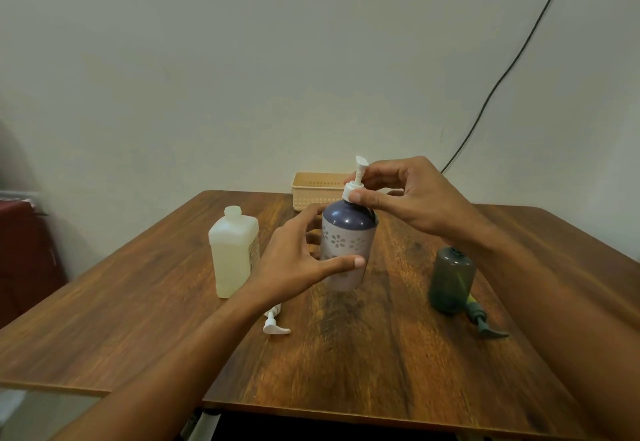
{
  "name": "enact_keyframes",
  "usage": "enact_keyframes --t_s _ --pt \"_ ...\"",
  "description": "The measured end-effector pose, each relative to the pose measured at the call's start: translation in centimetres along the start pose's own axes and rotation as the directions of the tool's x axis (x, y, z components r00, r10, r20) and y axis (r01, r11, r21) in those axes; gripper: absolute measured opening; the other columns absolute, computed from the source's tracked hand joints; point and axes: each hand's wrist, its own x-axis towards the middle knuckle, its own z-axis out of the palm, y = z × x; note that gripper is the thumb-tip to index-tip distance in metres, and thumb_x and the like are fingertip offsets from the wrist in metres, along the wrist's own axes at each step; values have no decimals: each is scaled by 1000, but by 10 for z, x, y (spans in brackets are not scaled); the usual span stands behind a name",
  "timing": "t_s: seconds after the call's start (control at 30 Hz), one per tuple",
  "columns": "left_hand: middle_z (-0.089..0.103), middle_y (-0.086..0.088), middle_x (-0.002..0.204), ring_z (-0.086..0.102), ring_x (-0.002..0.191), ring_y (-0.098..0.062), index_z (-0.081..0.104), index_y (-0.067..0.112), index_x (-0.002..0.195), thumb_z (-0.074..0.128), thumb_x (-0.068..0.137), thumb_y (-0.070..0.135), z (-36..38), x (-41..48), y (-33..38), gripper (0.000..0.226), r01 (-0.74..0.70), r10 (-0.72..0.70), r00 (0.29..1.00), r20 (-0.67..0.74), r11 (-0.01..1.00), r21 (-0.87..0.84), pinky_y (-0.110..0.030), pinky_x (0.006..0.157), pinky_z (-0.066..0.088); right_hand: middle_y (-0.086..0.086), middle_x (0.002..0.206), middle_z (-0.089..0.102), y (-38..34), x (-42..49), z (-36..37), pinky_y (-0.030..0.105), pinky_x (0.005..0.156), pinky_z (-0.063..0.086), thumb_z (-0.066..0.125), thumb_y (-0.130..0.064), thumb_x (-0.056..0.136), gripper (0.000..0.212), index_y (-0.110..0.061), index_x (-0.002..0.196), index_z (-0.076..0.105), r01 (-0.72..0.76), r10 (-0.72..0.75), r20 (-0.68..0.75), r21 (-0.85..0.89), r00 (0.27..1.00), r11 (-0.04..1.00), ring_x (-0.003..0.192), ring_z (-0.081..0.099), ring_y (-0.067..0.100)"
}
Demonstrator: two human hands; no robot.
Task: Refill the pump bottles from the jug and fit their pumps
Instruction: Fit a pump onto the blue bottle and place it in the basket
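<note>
Purple bottle point(347, 253) with flower print sits mid-table, tilted slightly, base on or just above the wood (can't tell which). Left hand point(298, 260) wraps its lower body, thumb across the front. Right hand point(405, 195) pinches the white pump point(356, 181) at the collar, seated on the bottle's neck, nozzle pointing up and away. Jug point(233, 253), translucent, cap off, stands upright just left of the left hand, holding pale liquid. Grey-green bottle point(450, 281) stands open to the right, under the right forearm, well apart from the purple one; its grey pump point(485, 323) lies on the table point(346, 364) at its base. A loose white pump point(275, 323) lies near the left wrist, partly hidden by it. Beige basket point(317, 191) sits at the far edge, behind the purple bottle, partly blocked by it and the right hand. Count: two bottles, three pumps (one fitted or nearly, two loose), one jug, one basket.
</note>
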Motion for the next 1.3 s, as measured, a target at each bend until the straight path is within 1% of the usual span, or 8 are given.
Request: enact_keyframes --t_s 0.33,0.47,0.63,0.8,0.9,1.03,1.2,1.3 --pt "60 7 140 63 118 -13 46 30 147 84 67 60 2 -3 1 93 -24 25 999 -25 999 29 -37 92 61 -11 91 79 0 2 4 12 73 58 83 -56 71 43 -22 97 80 -9 11 -70 39 997 999 91 74 2" --pt "61 8 139 63 118 -10 46 30 148 83 68 60 3 -4 2 93 -49 50 999 -16 998 36 -29 91 59 -6 98 77 1 2 8 22 77 60 84 -58 73 48 -18 96 73 -39 40 -85 18 996 999 93 74 10" --pt "61 8 139 62 119 -10 46 28 148 82 67 60 3 -3 3 94 -36 36 999 -12 999 10 -31 94 59 -14 122 75 0 0 -1 22 87 53 74 -57 82 49 -30 122 74 -94 87 58 131 994 987 115 69 3" --pt "62 9 136 62 118 -9 48 29 146 85 69 57 2 -2 3 90 -50 50 999 -7 999 -2 -32 92 60 -11 123 78 3 3 -8 48 113 49 78 -40 91 31 -23 117 81 -126 105 128 167 986 978 124 67 7" --pt "62 10 137 62 118 -6 47 29 147 85 70 56 3 -2 3 90 -66 66 998 -15 998 -4 -23 90 59 0 113 80 2 5 -2 55 107 54 83 -36 85 31 -12 105 81 -105 98 49 169 994 980 114 72 15" --pt "60 9 141 60 119 -6 44 29 150 83 70 58 5 0 4 94 -71 71 997 -13 997 8 -22 91 57 13 108 78 -2 4 11 54 96 62 82 -50 73 60 0 102 69 -89 97 -32 186 995 978 104 74 30" --pt "61 10 138 61 118 -5 47 28 147 82 68 60 3 0 3 92 -69 69 997 -18 998 -1 -18 88 55 -12 128 73 4 5 1 34 100 58 78 -53 85 48 -27 125 72 -111 91 114 184 989 977 122 67 8" --pt "62 10 137 61 115 -3 48 28 146 81 67 61 1 1 3 92 -68 68 997 -20 998 8 -19 89 56 -15 132 72 7 5 -7 35 105 53 77 -43 93 36 -31 127 76 -87 55 168 190 984 978 128 64 6"
